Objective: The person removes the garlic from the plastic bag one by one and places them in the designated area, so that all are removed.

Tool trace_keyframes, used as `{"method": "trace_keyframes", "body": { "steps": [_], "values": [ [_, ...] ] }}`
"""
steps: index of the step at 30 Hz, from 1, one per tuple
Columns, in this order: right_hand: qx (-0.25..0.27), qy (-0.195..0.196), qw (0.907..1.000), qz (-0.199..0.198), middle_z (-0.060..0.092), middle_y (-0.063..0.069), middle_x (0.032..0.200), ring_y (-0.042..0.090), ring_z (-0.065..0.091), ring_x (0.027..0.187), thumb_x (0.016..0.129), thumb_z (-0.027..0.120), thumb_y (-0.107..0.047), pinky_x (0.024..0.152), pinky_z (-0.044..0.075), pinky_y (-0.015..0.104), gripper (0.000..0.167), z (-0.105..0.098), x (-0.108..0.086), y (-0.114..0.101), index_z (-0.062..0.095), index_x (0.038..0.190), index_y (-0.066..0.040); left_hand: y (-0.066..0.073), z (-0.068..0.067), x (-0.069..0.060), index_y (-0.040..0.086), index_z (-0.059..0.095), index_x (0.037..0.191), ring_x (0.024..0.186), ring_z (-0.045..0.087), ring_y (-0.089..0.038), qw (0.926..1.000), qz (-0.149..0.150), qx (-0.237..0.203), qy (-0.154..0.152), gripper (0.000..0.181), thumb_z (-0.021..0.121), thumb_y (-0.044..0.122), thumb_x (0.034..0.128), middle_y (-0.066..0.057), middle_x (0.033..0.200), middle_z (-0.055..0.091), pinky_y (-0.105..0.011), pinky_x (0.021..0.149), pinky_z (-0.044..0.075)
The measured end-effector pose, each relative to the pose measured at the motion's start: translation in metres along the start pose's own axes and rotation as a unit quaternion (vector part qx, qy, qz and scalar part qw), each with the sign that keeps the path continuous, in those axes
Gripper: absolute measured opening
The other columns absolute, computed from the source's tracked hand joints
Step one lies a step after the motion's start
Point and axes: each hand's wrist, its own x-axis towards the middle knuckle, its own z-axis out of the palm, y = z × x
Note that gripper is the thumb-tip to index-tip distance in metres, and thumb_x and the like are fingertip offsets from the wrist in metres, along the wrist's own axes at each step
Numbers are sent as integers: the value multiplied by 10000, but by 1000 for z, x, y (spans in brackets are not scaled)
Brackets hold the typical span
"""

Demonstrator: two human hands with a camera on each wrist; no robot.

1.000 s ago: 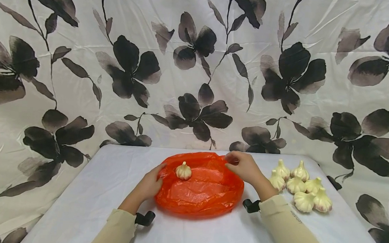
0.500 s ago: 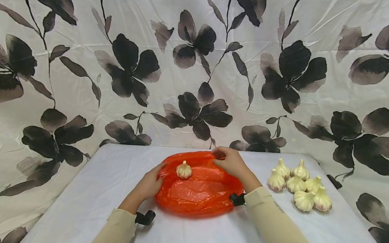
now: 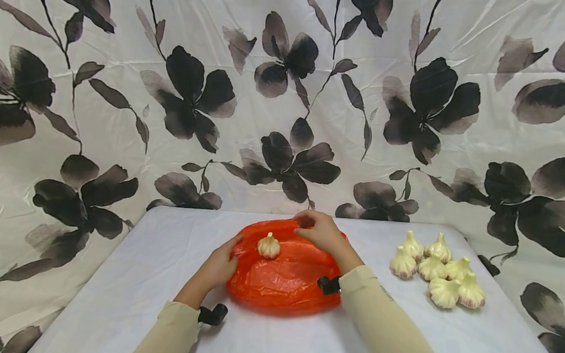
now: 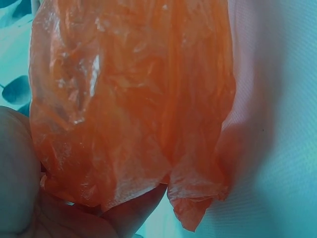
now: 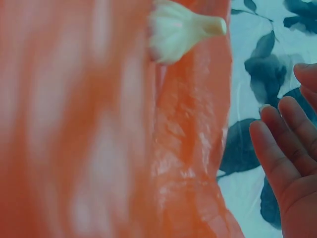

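A red plastic bag (image 3: pixel 282 277) lies on the table with its mouth spread wide. One garlic bulb (image 3: pixel 269 246) sits inside it, toward the left back. My left hand (image 3: pixel 218 265) grips the bag's left rim, and the left wrist view has the thin plastic (image 4: pixel 133 99) between thumb and fingers. Above the bag's back right rim is my right hand (image 3: pixel 323 233). In the right wrist view its fingers (image 5: pixel 277 153) are loosely extended, apart from the plastic, and hold nothing. That view also catches the garlic bulb (image 5: pixel 176 32) beyond a blurred fold of the bag.
Several garlic bulbs (image 3: pixel 432 268) stand in a group at the right of the white-covered table (image 3: pixel 122 291). A floral cloth (image 3: pixel 288 89) hangs behind the table's back edge. Black wrist cameras (image 3: pixel 212 315) stick out from both forearms.
My right hand has moved left along the bag's back rim, away from the garlic group. The left hand keeps its place on the rim, and the bulb in the bag has stayed put.
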Motion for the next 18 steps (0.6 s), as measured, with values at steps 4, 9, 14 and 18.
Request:
{"method": "trace_keyframes", "body": {
  "steps": [4, 9, 14, 18],
  "values": [
    [76, -15, 10000, 22, 697, 73, 1053, 192, 638, 970, 842, 720, -153, 907, 529, 385, 261, 8, 3, -2, 694, 1101, -171, 0, 0, 0, 92, 299, 1519, 1383, 402, -372, 10000, 79, 19, 23, 587, 449, 68, 951, -181, 1508, 409, -553, 1127, 332],
    [146, -116, 9998, 32, 690, 119, 1092, 195, 632, 968, 847, 718, -161, 886, 534, 376, 270, 17, 6, -2, 689, 1115, -155, 1, 1, 0, 106, 294, 1523, 1387, 398, -368, 10000, -49, 16, -13, 590, 455, 77, 956, -170, 1516, 401, -553, 1119, 341],
    [236, -179, 9996, 5, 691, 133, 1105, 222, 633, 978, 852, 706, -143, 881, 536, 383, 295, 25, 9, 0, 680, 1143, -101, 2, 1, -1, 123, 291, 1526, 1393, 392, -359, 9999, -128, 11, -39, 587, 451, 85, 963, -159, 1522, 397, -549, 1123, 338],
    [282, -216, 9993, 106, 695, 101, 1107, 219, 635, 998, 853, 705, -147, 893, 536, 382, 306, 33, 11, 3, 676, 1154, -99, 4, 1, -2, 127, 288, 1528, 1391, 395, -357, 9999, -148, 2, -49, 584, 446, 93, 966, -159, 1519, 401, -549, 1127, 333]
  ]
}}
